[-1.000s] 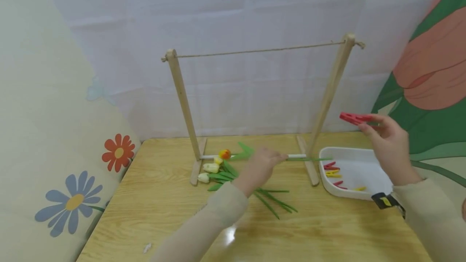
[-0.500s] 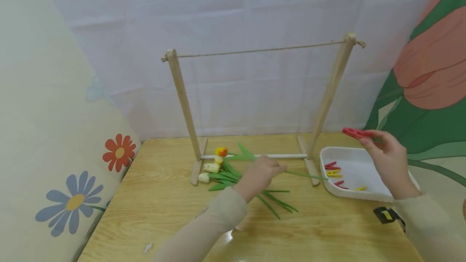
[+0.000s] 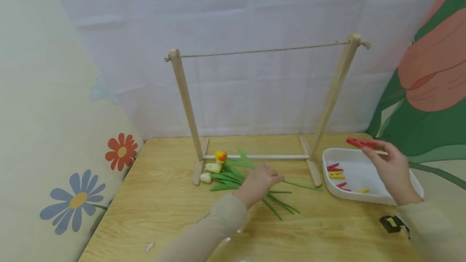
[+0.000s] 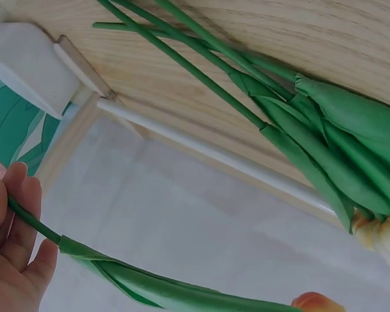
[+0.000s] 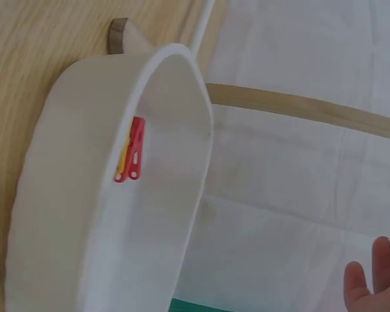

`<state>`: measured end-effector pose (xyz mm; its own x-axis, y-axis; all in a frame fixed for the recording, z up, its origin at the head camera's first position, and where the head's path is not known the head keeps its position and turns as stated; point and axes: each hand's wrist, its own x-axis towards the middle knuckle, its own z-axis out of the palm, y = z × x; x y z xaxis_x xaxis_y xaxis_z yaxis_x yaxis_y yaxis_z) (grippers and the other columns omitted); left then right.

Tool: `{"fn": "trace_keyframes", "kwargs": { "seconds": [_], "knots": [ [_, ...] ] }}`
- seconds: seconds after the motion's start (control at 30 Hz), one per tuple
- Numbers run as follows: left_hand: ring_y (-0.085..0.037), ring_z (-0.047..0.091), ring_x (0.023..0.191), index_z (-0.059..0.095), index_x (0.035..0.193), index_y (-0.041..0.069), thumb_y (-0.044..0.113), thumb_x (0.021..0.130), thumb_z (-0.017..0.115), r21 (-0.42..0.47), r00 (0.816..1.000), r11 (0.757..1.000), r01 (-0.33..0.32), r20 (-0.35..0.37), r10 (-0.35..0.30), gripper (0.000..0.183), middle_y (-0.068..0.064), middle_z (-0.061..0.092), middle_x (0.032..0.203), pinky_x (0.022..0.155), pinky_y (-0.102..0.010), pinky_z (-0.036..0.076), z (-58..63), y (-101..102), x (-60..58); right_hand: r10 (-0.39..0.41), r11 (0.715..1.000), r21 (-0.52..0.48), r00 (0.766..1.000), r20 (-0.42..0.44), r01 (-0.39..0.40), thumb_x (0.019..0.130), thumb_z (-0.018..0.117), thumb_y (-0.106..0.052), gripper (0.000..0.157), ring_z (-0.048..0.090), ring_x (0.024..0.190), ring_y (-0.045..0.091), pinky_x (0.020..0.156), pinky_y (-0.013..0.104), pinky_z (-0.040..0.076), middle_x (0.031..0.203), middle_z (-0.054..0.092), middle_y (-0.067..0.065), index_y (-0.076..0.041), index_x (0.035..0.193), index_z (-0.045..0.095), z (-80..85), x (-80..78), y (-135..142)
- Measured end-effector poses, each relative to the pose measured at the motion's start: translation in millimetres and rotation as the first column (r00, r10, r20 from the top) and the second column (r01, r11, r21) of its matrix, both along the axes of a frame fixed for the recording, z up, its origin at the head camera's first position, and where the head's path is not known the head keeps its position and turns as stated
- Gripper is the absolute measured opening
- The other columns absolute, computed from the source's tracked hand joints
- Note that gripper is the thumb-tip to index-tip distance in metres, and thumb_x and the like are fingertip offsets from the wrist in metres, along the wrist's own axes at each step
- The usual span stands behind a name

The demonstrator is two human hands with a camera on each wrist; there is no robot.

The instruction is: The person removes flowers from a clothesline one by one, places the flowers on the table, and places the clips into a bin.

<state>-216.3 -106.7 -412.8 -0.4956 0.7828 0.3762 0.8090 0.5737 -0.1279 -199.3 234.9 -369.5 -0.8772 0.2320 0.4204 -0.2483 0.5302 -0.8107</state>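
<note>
My left hand (image 3: 258,184) pinches the green stem of an orange-yellow tulip (image 3: 220,156) above the table; in the left wrist view that stem (image 4: 32,223) runs between thumb and fingers, its leaf (image 4: 149,283) trailing toward the bloom. Beneath lie several pale tulips (image 3: 213,167), their stems (image 3: 282,203) fanned toward the right. Over the white tray, my right hand (image 3: 391,169) pinches a red clothespin (image 3: 360,143) by one end. The right wrist view shows only some fingers (image 5: 382,266) of that hand, and the clothespin is out of that view.
A wooden frame stands at the back, with a twine line (image 3: 265,50) between its posts (image 3: 186,106) and a white rod (image 3: 276,157) low down. The white tray (image 3: 371,201) holds several red and yellow clothespins (image 3: 335,175). A black item (image 3: 390,224) hangs by the right sleeve.
My left hand has drawn the orange-yellow tulip's stem nearer to me, off the tray's edge and away from the white rod. My right hand has lowered with the red clothespin.
</note>
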Motion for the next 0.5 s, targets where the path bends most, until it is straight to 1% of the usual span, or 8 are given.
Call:
{"fn": "trace_keyframes", "kwargs": {
  "seconds": [0.13, 0.27, 0.33, 0.37, 0.43, 0.5],
  "knots": [
    [-0.005, 0.064, 0.088, 0.073, 0.111, 0.016, 0.008, 0.085, 0.07, -0.009, 1.0, 1.0, -0.008, -0.005, 0.008, 0.027, 0.005, 0.071, 0.098, 0.085, -0.017, 0.048, -4.8, 2, -0.5, -0.008, 1.0, 0.024, 1.0, 0.024, 0.008, 0.097, 0.061, -0.02, 0.02, 0.052, 0.078, -0.011, 0.063, 0.006, 0.04, 0.099, 0.051, -0.033, -0.037, 0.105, 0.057, -6.6, -1.1, 9],
    [-0.005, 0.064, 0.086, 0.073, 0.11, 0.017, 0.009, 0.084, 0.071, -0.007, 1.0, 1.0, -0.019, 0.013, 0.019, 0.027, 0.006, 0.071, 0.096, 0.083, -0.017, 0.047, -10.5, 4, -0.7, -0.018, 0.998, 0.055, 0.998, 0.055, 0.015, 0.097, 0.061, -0.024, 0.014, 0.049, 0.079, -0.009, 0.061, 0.008, 0.04, 0.097, 0.048, -0.034, -0.035, 0.105, 0.057, -11.5, -2.4, 16],
    [-0.005, 0.064, 0.087, 0.073, 0.11, 0.017, 0.009, 0.084, 0.071, -0.019, 0.999, 0.999, -0.031, 0.02, 0.032, 0.027, 0.006, 0.071, 0.096, 0.083, -0.018, 0.048, -13.0, 5, -0.6, -0.021, 0.997, 0.072, 0.997, 0.079, 0.016, 0.097, 0.06, -0.026, 0.009, 0.048, 0.08, -0.009, 0.061, 0.008, 0.039, 0.096, 0.047, -0.033, -0.029, 0.105, 0.058, -13.8, -3.5, 18],
    [-0.005, 0.064, 0.087, 0.073, 0.11, 0.018, 0.009, 0.085, 0.071, -0.028, 0.999, 0.999, -0.039, 0.021, 0.04, 0.027, 0.006, 0.071, 0.096, 0.083, -0.018, 0.048, -14.4, 5, -0.6, -0.024, 0.996, 0.083, 0.995, 0.094, 0.016, 0.097, 0.06, -0.027, 0.011, 0.047, 0.081, -0.009, 0.062, 0.008, 0.039, 0.095, 0.047, -0.033, -0.022, 0.107, 0.06, -14.9, -4.1, 19],
    [-0.005, 0.063, 0.088, 0.073, 0.111, 0.018, 0.01, 0.085, 0.07, -0.047, 0.998, 0.998, -0.053, 0.023, 0.054, 0.027, 0.006, 0.071, 0.097, 0.083, -0.017, 0.048, -17.0, 6, -0.9, -0.034, 0.994, 0.106, 0.991, 0.13, 0.02, 0.097, 0.06, -0.029, 0.026, 0.044, 0.083, -0.01, 0.062, 0.01, 0.038, 0.095, 0.046, -0.029, -0.007, 0.112, 0.059, -16.9, -5.5, 21],
    [-0.005, 0.063, 0.089, 0.073, 0.111, 0.019, 0.011, 0.086, 0.07, -0.065, 0.997, 0.995, -0.069, 0.026, 0.071, 0.027, 0.007, 0.071, 0.098, 0.085, -0.018, 0.047, -19.0, 7, -1.1, -0.043, 0.991, 0.133, 0.984, 0.172, 0.021, 0.098, 0.059, -0.032, 0.043, 0.041, 0.086, -0.01, 0.063, 0.013, 0.037, 0.099, 0.049, -0.021, 0.005, 0.119, 0.055, -18.9, -7.1, 22]
  ]
}}
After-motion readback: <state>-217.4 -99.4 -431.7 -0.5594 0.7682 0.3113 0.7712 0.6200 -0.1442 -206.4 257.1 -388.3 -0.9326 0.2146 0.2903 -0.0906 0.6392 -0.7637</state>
